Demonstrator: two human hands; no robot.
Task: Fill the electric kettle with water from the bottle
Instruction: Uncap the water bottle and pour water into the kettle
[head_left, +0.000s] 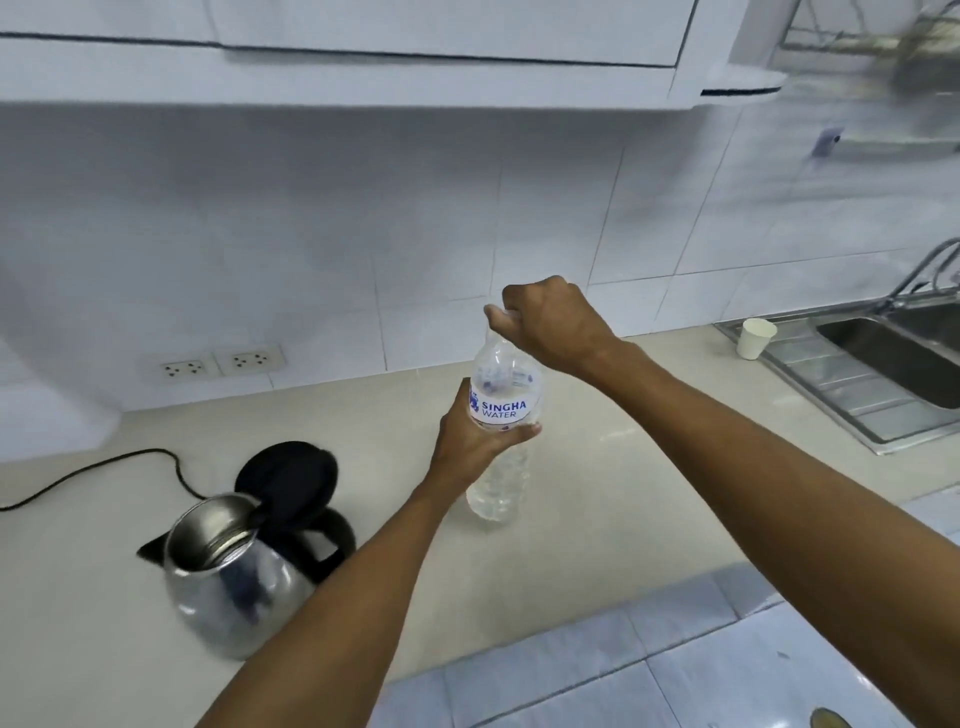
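The person is holding the water bottle (501, 415) upright over the worktop (597, 499) with both hands — the left hand (467, 441) is wrapping around its middle at the label, and the right hand (550, 322) is closing over the top of the neck, fingers curled around the spot where the cap would be (the cap itself is hidden under the fingers, so whether it is on or already off cannot be told). The bottle's long axis is standing near vertical, its base hanging just above or barely touching the worktop; the picture is not settling which.

The electric kettle (234, 577) is sitting to the left of the bottle and nearer the person, lid (288, 480) swung open and back, steel mouth gaping upward. It is lying on the left hand's side, so that hand — already gripping the bottle's body — is likely the one to carry and tip it leftward and down toward the opening. The pour is not yet begun, and the kettle is looking empty, as far as its dim inside is showing.

Counting: one bottle, one kettle with one black cord (104, 467) trailing off left, two wall sockets (223, 364), one paper cup (756, 339) by the sink (883, 364), well apart to the right.
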